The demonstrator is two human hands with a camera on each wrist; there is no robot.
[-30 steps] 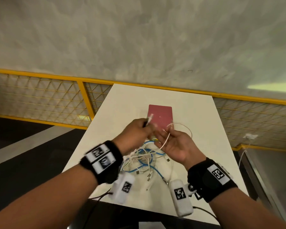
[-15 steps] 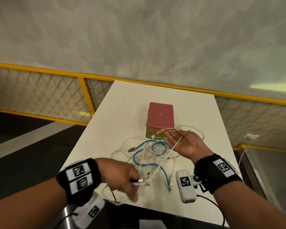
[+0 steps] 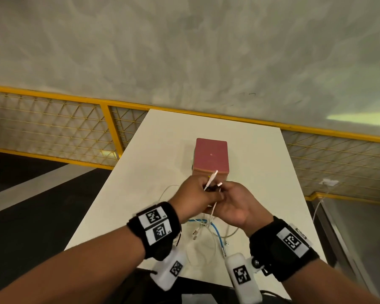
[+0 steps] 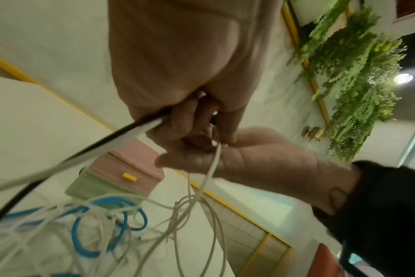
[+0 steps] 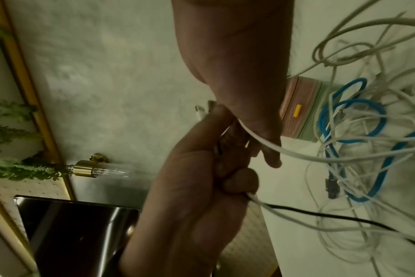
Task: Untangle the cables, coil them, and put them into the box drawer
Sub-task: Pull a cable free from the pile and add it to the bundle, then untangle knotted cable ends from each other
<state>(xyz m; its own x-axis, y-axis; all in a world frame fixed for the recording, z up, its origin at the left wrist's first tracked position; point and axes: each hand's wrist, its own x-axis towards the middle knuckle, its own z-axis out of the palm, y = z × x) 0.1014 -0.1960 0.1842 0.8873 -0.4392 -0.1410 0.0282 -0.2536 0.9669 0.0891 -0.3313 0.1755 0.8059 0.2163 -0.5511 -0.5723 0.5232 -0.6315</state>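
Note:
Both hands meet above the white table (image 3: 154, 172), just in front of the pink drawer box (image 3: 211, 155). My left hand (image 3: 208, 189) grips a white cable (image 3: 213, 177) whose plug end sticks up, together with a black cable (image 4: 59, 163). My right hand (image 3: 223, 193) pinches the same white cable (image 5: 265, 144) lower down. Its loops hang into the tangle (image 3: 206, 231) of white cables and a blue cable (image 3: 217, 232) under the wrists. The box (image 4: 121, 168) has a yellow handle (image 4: 129, 177) on its shut drawer, and its green base touches the tangle.
A yellow railing with mesh (image 3: 53, 128) runs behind and left of the table. Beyond the table's right edge a white plug and lead (image 3: 329, 183) hang at the wall. Green plants (image 4: 355, 84) hang on the wall.
My left hand has come up from the table's front edge with the white plug end and joined the right hand in front of the box. The right hand has closed on the cable.

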